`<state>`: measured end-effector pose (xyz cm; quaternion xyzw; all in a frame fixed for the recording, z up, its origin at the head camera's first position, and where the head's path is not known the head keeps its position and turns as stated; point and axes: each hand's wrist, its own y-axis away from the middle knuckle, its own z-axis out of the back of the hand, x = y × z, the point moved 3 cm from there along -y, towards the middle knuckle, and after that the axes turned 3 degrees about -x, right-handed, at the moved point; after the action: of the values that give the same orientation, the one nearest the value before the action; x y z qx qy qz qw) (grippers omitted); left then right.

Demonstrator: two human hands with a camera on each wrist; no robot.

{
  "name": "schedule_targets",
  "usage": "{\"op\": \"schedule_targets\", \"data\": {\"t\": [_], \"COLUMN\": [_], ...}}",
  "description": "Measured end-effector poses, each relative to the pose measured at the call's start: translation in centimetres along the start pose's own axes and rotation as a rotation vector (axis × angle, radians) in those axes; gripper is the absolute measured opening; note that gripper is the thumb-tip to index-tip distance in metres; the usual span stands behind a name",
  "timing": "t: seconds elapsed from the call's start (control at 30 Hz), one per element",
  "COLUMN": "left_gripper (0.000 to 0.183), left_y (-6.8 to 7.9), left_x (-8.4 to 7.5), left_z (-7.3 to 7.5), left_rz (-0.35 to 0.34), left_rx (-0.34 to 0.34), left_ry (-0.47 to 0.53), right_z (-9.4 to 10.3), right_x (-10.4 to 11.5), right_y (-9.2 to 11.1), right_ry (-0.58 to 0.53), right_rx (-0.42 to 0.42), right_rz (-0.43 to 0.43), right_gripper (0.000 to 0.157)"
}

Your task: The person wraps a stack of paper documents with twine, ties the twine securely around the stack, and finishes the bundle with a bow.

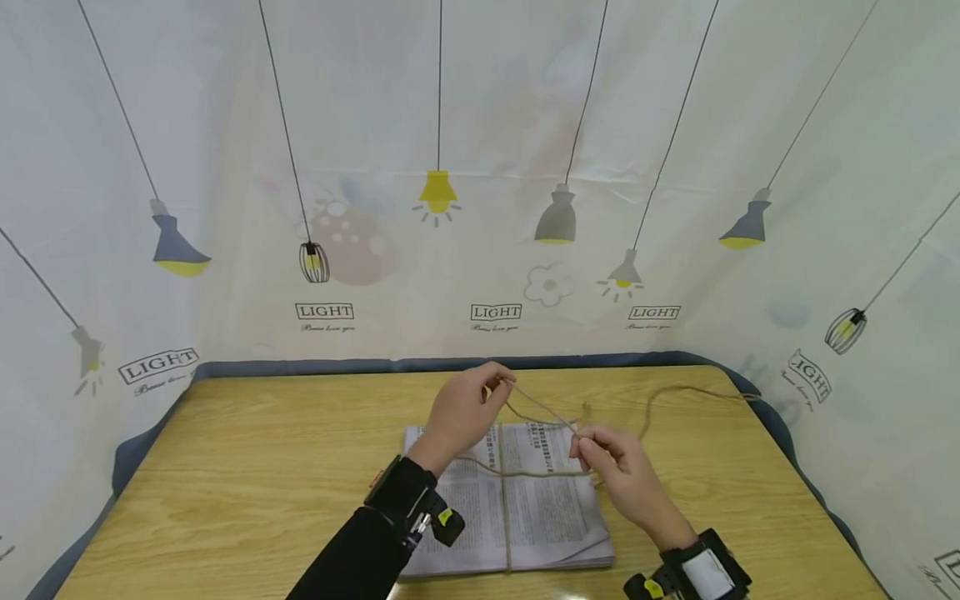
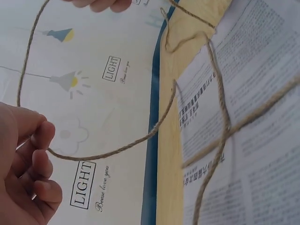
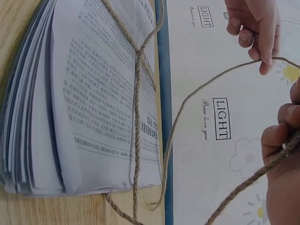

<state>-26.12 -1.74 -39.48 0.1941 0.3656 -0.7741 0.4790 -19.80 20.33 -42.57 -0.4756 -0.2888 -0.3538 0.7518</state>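
Observation:
A stack of newspapers (image 1: pixel 551 521) lies on the table, with jute twine (image 3: pixel 136 117) running across its top in two directions and crossing there. Above the far edge of the stack, my left hand (image 1: pixel 463 410) pinches a length of the twine between thumb and fingertips. From that pinch a tail of twine (image 2: pixel 117 151) hangs down in a curve, its frayed tip near the papers. My right hand (image 1: pixel 618 468), over the stack's far right corner, pinches the twine too. A strand stretches between the two hands. In the right wrist view, my right hand (image 3: pixel 283 136) shows only partly at the edge.
The wooden table (image 1: pixel 262 467) extends around the stack. A long loose stretch of twine (image 1: pixel 697 388) trails to the table's back right edge. Behind stands a pale cloth (image 1: pixel 480 250) printed with lamps. Each wrist wears a black strap with a camera (image 1: pixel 446 521).

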Motion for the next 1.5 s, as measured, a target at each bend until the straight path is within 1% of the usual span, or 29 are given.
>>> {"op": "schedule_targets", "data": {"t": [0.07,0.2,0.33,0.47,0.6,0.7,0.9,1.07,1.2,1.3,1.43,1.5], "left_gripper": [0.016,0.015,0.013,0.01,0.01,0.012,0.013,0.013,0.023,0.03,0.026,0.023], "left_y": [0.0,0.0,0.3,0.8,1.4,1.9,3.0,3.8,4.1,4.0,3.8,3.7], "left_x": [0.2,1.0,2.3,3.5,5.0,6.2,8.7,10.0,10.4,10.3,9.8,9.6], "left_z": [0.5,1.6,2.9,4.3,5.5,6.2,7.2,8.0,8.4,8.6,8.7,8.6], "left_rz": [-0.025,-0.044,-0.023,0.017,0.053,0.065,0.13,0.177,0.206,0.199,0.193,0.202], "left_rx": [-0.041,-0.106,-0.148,-0.174,-0.189,-0.197,-0.184,-0.183,-0.188,-0.186,-0.145,-0.112], "left_ry": [-0.051,-0.147,-0.234,-0.322,-0.408,-0.454,-0.512,-0.552,-0.555,-0.503,-0.316,-0.215], "right_z": [0.2,0.3,0.5,0.8,0.7,0.7,1.1,1.2,1.1,1.0,0.7,0.3], "right_x": [-0.1,-0.3,-0.5,-0.7,-0.8,-0.8,-1.0,-1.1,-1.2,-1.2,-1.4,-1.5], "right_y": [0.1,0.2,0.3,0.4,0.4,0.4,0.5,0.5,0.5,0.7,1.1,1.3], "right_ry": [-0.002,-0.013,-0.039,-0.046,-0.051,-0.052,-0.04,-0.048,-0.055,-0.034,0.016,0.039], "right_rx": [-0.018,-0.029,-0.044,-0.07,-0.091,-0.118,-0.166,-0.167,-0.138,-0.096,-0.006,0.045], "right_rz": [0.017,0.006,0.007,-0.01,0.008,0.018,-0.008,-0.014,-0.034,-0.084,-0.156,-0.188], "right_gripper": [0.028,0.031,0.028,0.026,0.025,0.025,0.024,0.024,0.023,0.02,0.016,0.014]}}
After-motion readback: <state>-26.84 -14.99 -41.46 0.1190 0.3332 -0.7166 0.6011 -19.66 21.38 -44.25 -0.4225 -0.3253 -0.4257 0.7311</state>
